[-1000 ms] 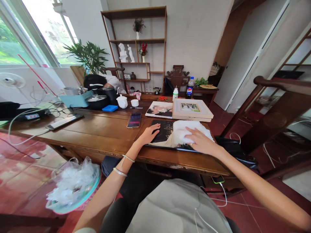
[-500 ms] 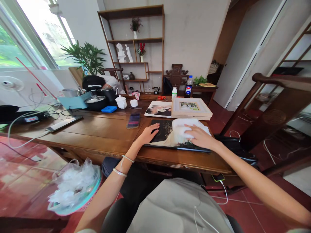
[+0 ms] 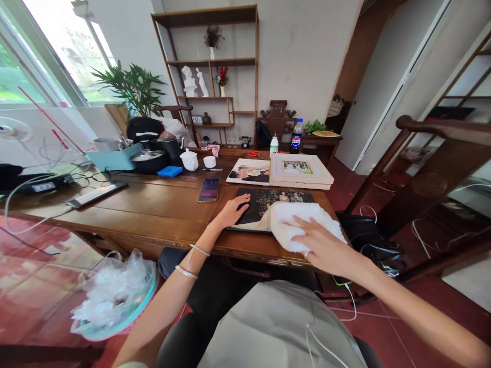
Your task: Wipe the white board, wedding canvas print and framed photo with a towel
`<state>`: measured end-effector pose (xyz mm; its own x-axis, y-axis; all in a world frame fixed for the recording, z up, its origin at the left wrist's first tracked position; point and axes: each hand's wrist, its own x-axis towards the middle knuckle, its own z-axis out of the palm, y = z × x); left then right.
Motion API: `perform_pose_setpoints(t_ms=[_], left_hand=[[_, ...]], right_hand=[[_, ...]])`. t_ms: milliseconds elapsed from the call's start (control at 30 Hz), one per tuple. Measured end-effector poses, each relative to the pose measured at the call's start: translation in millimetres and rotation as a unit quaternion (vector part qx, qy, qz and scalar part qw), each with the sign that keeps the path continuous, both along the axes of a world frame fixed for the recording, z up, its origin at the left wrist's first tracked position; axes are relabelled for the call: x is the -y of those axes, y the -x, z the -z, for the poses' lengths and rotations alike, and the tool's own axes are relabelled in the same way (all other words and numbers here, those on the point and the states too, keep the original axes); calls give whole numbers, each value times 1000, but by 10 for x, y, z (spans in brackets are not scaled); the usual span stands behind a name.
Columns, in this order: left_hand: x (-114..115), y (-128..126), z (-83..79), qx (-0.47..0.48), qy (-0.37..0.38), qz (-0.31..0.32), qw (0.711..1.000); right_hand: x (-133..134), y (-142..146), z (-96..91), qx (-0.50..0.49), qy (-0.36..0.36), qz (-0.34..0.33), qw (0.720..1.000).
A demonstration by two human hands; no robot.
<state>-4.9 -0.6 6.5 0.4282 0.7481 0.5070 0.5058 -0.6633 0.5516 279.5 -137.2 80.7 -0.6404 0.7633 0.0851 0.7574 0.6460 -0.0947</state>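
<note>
A dark photo panel [image 3: 258,204] showing people and a pale dress lies flat at the front edge of the wooden table. My left hand [image 3: 235,210] rests open on the panel's left side, fingers stretched out. On the right, my right hand [image 3: 320,240] presses on and holds a fluffy white cloth [image 3: 282,225]. The cloth hides the panel's lower right part and reaches over the table's front edge. Some of that hand's fingertips sink into the cloth.
Behind the panel lie a photo print [image 3: 249,174] and a framed picture on a pale box [image 3: 322,179]. A phone [image 3: 208,189] lies left of my left hand. Farther back stand a cola bottle [image 3: 296,137], a small white bottle [image 3: 273,147] and a white teapot [image 3: 189,160].
My right hand has drawn the white cloth toward me and slightly right, uncovering two small figures at the panel's upper right. My left hand has stayed in place on the panel.
</note>
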Motion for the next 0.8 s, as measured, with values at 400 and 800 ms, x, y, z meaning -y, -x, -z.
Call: perform_pose_setpoints(t_ms=[400,800], left_hand=[[-22,13,18,-6,0,5,1000],[-9,9,11,-5,0,8,1000]], right_hand=[[-782,-252,102,-15,-57,32,998],[-416,-164,-28,32,10,66,997]])
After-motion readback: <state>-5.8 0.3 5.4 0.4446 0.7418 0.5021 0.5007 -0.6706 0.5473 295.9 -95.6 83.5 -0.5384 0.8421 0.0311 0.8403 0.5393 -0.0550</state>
